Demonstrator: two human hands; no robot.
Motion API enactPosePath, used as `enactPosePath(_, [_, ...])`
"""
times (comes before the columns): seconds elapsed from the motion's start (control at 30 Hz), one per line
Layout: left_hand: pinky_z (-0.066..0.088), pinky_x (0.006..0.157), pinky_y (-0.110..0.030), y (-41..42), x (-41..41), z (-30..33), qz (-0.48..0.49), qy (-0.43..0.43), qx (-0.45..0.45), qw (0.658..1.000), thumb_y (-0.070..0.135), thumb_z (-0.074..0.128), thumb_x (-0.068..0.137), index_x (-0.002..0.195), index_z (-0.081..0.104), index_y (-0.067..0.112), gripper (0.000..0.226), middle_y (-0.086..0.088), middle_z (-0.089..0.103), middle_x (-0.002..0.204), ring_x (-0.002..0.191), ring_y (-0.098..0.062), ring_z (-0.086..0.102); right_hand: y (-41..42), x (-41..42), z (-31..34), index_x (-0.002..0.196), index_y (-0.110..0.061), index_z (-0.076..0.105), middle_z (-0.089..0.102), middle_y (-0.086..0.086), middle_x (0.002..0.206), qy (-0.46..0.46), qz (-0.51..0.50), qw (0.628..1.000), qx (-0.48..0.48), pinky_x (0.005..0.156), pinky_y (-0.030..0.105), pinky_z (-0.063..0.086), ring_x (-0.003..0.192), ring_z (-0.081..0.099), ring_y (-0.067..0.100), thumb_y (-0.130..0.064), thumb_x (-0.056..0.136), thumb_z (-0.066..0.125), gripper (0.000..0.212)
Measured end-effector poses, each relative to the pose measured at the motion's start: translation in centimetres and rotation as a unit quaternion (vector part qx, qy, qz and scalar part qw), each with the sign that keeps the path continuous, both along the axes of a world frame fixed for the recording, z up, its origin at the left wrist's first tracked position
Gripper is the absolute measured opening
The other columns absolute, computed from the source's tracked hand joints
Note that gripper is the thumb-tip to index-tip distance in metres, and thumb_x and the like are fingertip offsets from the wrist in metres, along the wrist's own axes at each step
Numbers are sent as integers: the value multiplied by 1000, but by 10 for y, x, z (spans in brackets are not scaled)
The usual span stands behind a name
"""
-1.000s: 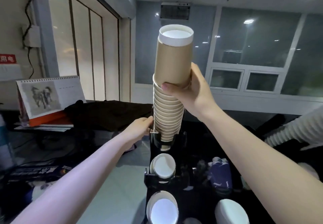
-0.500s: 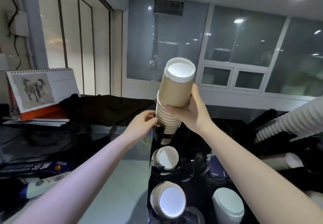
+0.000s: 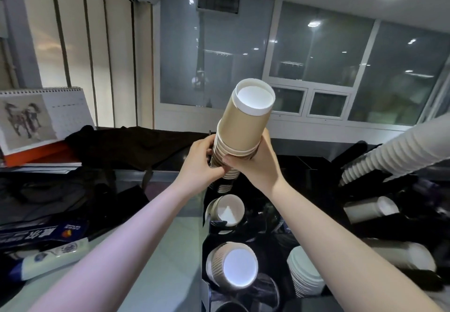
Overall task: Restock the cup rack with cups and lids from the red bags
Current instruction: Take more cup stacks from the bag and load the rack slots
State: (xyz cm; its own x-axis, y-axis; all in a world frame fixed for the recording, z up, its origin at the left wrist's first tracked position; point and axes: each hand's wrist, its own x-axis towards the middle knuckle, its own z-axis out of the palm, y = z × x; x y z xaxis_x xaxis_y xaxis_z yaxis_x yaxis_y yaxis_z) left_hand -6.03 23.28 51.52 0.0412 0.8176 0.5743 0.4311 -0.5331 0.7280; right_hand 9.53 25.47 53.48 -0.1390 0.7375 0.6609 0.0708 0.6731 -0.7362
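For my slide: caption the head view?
Both hands lower a cup stack into the black rack.

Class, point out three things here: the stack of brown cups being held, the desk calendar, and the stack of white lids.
stack of brown cups (image 3: pixel 246 126), head view, top cup's brown wall
desk calendar (image 3: pixel 65 111), head view, white page
stack of white lids (image 3: pixel 304 272), head view, ribbed side

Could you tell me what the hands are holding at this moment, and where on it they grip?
Both hands grip the stack of brown paper cups low down: left hand on its left side, right hand on its right.
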Motion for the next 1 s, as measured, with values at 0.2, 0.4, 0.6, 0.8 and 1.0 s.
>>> enactPosePath(0.2, [43,75,-6,0,2,-3,-20,-16,36,999,17,71,68,125,51,32,63,23,64,109,100,6,60,8,-4,-2,128,1,44,60,19,120,-9,-18,999,-45,90,54,49,110,61,32,-17,55,92,89])
enactPosePath(0.4, [44,73,-21,0,4,-2,65,37,20,997,45,63,58,126,40,51,71,45,55,101,94,16,54,12,2,2,133,-11,44,63,8,121,-26,-18,997,-66,94,51,48,113,60,25,-22,52,91,94])
enactPosePath(0.6, [43,79,-27,5,-1,-2,107,64,0,992,31,75,62,134,31,42,85,27,55,108,99,4,54,10,0,13,127,-12,49,65,9,116,-23,0,999,-48,89,52,52,108,63,28,-19,51,91,87])
enactPosePath(0.8, [40,74,-20,6,-4,2,96,96,-23,990,32,78,63,136,32,35,87,21,57,115,104,5,54,0,1,17,128,-13,43,63,9,118,14,5,1000,-17,88,54,52,110,62,26,-13,55,90,86])
enactPosePath(1.0, [44,88,-22,-11,0,3,31,37,-33,998,26,78,64,135,31,43,86,25,53,125,119,2,50,-29,3,49,124,-20,44,64,3,115,33,31,997,58,85,48,54,107,64,20,-28,53,90,85])
